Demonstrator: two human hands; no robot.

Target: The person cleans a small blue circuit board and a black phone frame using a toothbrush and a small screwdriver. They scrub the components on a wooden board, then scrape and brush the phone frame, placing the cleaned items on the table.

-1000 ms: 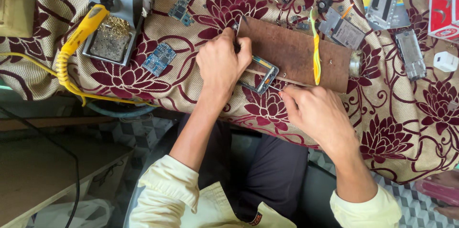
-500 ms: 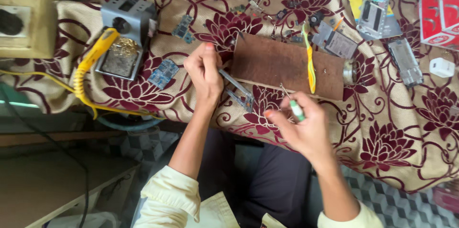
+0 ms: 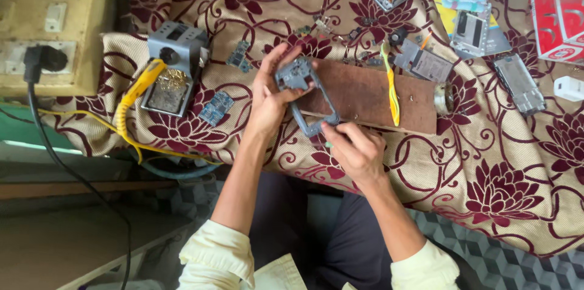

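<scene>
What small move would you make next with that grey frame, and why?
Probably steady it first: the left hand pinches the grey phone frame at its top, lifted over the brown board, while the right hand grips its lower corner.

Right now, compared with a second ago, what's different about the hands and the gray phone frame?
The gray phone frame, which lay flat against the brown board, has been lifted and tilted up. The left hand now holds its top end, and the right hand, which had pulled back with a small tool, has come up to its lower corner. The yellow brush and soldering stand stayed put.
</scene>
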